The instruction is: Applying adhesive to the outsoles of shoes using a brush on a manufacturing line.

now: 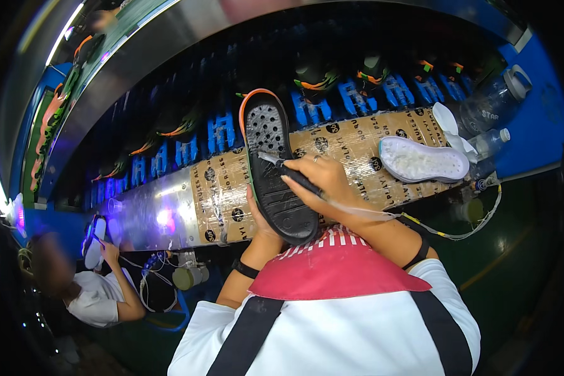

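Well, black sole [284,191] (orange-edged) rests in left hand [264,222]

The black sole [286,210] looks like matt rubber, holed at one end. Glossy clear film [222,188] covers brown cardboard [357,133] beside smooth, shiny metal [141,229]; the jug [492,105] looks like clear plastic.

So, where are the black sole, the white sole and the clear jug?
Black sole [271,182], head view: its middle.
White sole [423,161], head view: its textured face.
Clear jug [492,103], head view: its body.
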Demonstrator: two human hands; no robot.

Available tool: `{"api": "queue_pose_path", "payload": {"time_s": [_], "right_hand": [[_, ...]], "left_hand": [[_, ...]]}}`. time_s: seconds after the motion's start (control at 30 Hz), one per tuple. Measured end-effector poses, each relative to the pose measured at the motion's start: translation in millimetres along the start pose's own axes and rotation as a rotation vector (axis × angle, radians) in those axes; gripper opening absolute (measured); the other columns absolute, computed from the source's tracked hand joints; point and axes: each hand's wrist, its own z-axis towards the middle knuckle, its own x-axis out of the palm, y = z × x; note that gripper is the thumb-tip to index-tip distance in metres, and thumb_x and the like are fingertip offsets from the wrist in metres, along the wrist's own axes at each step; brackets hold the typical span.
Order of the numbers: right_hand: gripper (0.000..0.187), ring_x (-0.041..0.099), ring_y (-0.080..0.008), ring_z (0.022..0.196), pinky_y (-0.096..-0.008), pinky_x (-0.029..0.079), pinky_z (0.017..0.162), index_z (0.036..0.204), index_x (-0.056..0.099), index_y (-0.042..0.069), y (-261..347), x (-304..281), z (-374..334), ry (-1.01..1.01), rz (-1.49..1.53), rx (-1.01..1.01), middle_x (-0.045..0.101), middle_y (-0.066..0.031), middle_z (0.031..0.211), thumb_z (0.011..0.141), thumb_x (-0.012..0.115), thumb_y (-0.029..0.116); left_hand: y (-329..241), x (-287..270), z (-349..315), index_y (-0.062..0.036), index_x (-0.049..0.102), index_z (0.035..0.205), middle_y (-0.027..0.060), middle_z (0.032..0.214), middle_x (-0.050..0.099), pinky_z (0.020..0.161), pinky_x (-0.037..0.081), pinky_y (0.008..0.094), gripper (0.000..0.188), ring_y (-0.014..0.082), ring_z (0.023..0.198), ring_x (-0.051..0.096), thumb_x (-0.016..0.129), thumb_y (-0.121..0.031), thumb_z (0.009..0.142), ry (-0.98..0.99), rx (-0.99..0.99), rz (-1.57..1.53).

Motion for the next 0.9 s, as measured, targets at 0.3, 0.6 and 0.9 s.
{"api": "queue_pose_path", "payload": {"time_s": [0.3,0.6,0.9], "right_hand": [[0.02,0.06,-0.0248,0.058,-0.0328,0.046,0.055,0.089,0.065,-0.001,11.2,-0.9,-2.3,0.253,0.401,-0.074,0.061,-0.0126,0.069,0.073,0.071,0.01],[0.021,0.064,-0.0266,0.063,-0.0315,0.048,0.057,0.091,0.065,-0.001,11.3,7.7,-7.1,0.163,0.125,-0.106,0.065,-0.0144,0.074,0.072,0.071,0.008],[0.023,0.06,-0.0224,0.056,-0.0312,0.045,0.053,0.095,0.066,0.0,22.7,-4.8,-10.6,0.113,0.179,0.049,0.062,-0.0113,0.069,0.073,0.072,0.006]], "left_hand": [[-7.4,-24.0,1.9,-0.008,0.048,0.128,0.0173,0.125,0.053,0.094,0.047,0.0452,0.083,0.0319,0.109,0.055,0.035,-0.075,0.08,-0.096,-0.015,0.173],[-9.0,0.2,6.1,-0.0089,0.046,0.128,0.017,0.121,0.055,0.091,0.048,0.0457,0.076,0.0313,0.105,0.057,0.034,-0.07,0.083,-0.212,-0.001,0.052],[-25.2,24.9,23.1,-0.0061,0.041,0.133,0.0234,0.123,0.051,0.088,0.049,0.0521,0.09,0.0418,0.107,0.055,0.04,-0.076,0.076,0.125,0.113,0.082]]}}
